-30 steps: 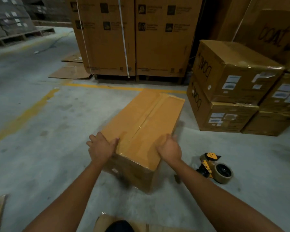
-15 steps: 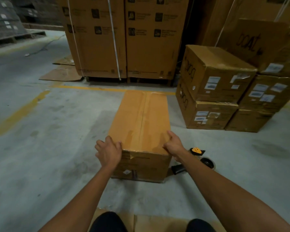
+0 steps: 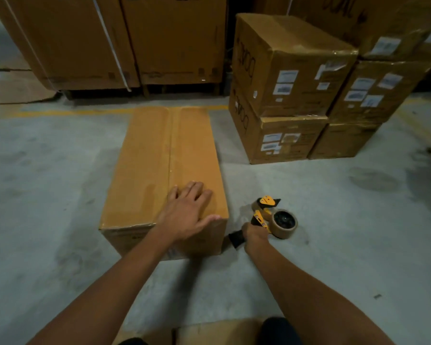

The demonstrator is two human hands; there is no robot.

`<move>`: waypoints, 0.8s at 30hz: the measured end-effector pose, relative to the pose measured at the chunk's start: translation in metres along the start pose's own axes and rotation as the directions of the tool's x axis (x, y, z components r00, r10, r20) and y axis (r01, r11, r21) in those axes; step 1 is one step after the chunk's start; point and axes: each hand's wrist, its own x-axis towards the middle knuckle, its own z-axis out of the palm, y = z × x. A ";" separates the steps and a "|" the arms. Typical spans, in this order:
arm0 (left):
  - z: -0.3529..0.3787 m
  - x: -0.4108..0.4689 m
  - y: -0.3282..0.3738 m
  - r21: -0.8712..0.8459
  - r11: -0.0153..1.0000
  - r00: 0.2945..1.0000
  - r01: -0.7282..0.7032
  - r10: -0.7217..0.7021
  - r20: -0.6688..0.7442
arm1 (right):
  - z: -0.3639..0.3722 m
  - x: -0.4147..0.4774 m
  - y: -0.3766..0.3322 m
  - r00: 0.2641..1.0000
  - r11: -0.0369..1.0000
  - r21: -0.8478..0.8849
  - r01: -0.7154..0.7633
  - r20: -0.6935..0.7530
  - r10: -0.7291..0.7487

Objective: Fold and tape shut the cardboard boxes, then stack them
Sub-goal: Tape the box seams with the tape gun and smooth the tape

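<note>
A long cardboard box [image 3: 159, 155] lies on the concrete floor in front of me, its two top flaps folded shut along a centre seam. My left hand [image 3: 187, 210] rests flat on the near right part of its top, fingers spread. To the right of the box, on the floor, lies a yellow and black tape dispenser [image 3: 271, 217] with a brown tape roll. My right hand [image 3: 254, 235] grips its black handle.
Taped, labelled boxes [image 3: 284, 70] are stacked two high at the right. Tall strapped cartons [image 3: 115, 41] stand on pallets behind. Flat cardboard [image 3: 15, 88] lies at the far left and under my knees [image 3: 209, 332]. A yellow floor line [image 3: 72, 112] runs behind the box.
The box has been turned end-on to me. My left hand moved from the near left corner onto the top. My right hand left the box and took hold of the tape dispenser's handle.
</note>
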 end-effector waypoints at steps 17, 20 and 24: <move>-0.001 0.027 0.023 -0.066 0.992 0.993 0.108 -0.103 0.064 | -0.063 0.023 -0.016 0.918 0.831 0.486 -0.271 0.391 0.070; -0.010 0.023 0.024 -0.341 0.919 0.981 0.196 -0.185 0.067 | -0.086 -0.009 -0.030 0.920 0.887 0.441 -0.139 0.389 -0.050; -0.034 0.000 0.038 -0.709 0.652 0.935 0.269 -0.353 0.030 | -0.108 -0.059 -0.055 0.881 0.931 0.356 0.084 0.411 -0.237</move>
